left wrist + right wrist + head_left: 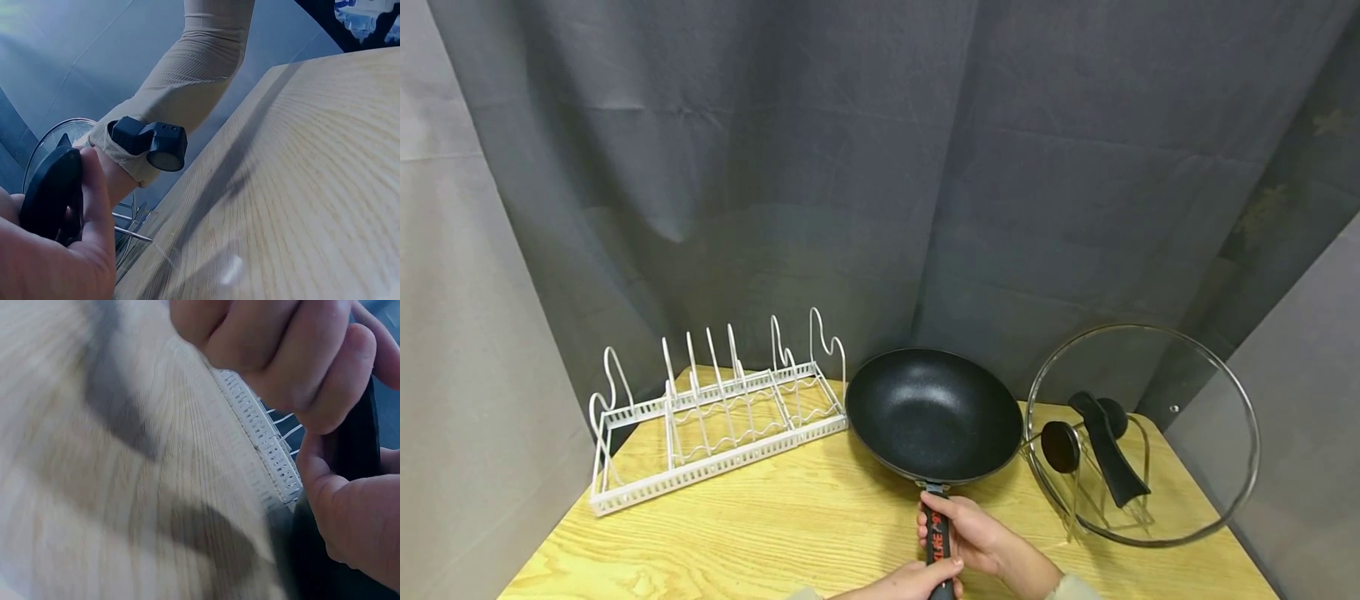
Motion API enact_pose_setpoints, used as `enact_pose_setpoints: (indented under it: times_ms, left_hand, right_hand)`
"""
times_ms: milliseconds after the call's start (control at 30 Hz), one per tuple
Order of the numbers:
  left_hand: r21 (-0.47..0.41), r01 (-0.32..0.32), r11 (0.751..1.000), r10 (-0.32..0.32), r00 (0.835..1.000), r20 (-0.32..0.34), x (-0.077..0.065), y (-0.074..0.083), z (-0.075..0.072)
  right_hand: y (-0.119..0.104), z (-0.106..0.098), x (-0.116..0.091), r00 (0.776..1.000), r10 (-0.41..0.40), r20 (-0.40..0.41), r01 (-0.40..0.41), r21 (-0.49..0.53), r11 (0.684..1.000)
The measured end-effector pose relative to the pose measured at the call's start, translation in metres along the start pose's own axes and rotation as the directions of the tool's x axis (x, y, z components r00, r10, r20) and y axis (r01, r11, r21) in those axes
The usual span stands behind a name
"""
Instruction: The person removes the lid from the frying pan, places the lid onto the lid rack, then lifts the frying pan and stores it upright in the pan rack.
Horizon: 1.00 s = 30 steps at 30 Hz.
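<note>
A black wok [934, 417] faces up in the middle of the wooden table, its long handle [937, 533] with red lettering towards me. My right hand [981, 537] grips the handle close to the wok's body. Nearer the handle's end, my left hand [913, 581] holds it too, thumb laid across the top. The left wrist view shows the left hand [69, 262] around the black handle [53, 194]. In the right wrist view both hands are curled on the handle, partly hiding it. Whether the wok's base touches the table cannot be told.
A white wire rack [700, 479] with upright dividers stands on the table [760, 542] to the left. At right, a large glass lid with a metal rim [1255, 442] and black handle [1108, 450] leans on a wire stand with dark round ends [1060, 446]. Grey curtains [880, 167] hang behind.
</note>
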<state>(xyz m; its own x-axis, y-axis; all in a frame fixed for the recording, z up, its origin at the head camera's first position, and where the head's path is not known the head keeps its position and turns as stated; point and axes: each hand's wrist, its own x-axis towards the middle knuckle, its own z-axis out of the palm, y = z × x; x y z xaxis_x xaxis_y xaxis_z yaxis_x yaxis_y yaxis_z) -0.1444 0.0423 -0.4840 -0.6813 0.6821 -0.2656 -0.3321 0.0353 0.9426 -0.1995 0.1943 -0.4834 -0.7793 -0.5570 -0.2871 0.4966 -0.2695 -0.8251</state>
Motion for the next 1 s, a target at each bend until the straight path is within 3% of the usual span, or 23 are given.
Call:
enact_pose_setpoints:
  times_ms: [233,333,467,600,767,900,1000]
  left_hand:
    - [0.066,-0.035,0.997,0.037,0.999,-0.028,0.0,-0.001,0.003]
    - [0.051,-0.05,0.997,0.052,0.998,-0.024,0.001,-0.002,0.003]
    - [-0.091,-0.043,0.995,0.045,0.999,0.02,0.003,-0.005,0.002]
    - [-0.243,-0.012,0.97,0.026,0.998,0.053,0.003,-0.007,0.004]
    - [-0.337,-0.006,0.942,0.029,0.998,0.064,0.002,-0.006,0.008]
    - [-0.341,-0.029,0.94,0.035,0.999,0.012,0.003,-0.005,0.013]
    - [-0.303,-0.051,0.952,0.021,0.995,-0.101,0.004,-0.004,0.019]
  right_hand:
    - [0.002,-0.001,0.001,1.0,0.0,0.016,-0.001,0.047,0.999]
    - [0.001,-0.002,0.001,0.999,-0.008,0.052,0.003,0.097,0.995]
    - [-0.002,0.0,0.0,0.992,-0.017,0.125,-0.011,0.224,0.975]
    - [-0.006,0.004,-0.002,0.981,-0.029,0.191,-0.031,0.3,0.953]
    - [-0.006,0.006,-0.002,0.977,-0.007,0.214,-0.071,0.352,0.933]
    - [-0.002,0.004,0.001,0.974,-0.026,0.226,-0.069,0.403,0.913]
    - [0.001,0.003,0.002,0.97,-0.067,0.233,-0.033,0.4,0.916]
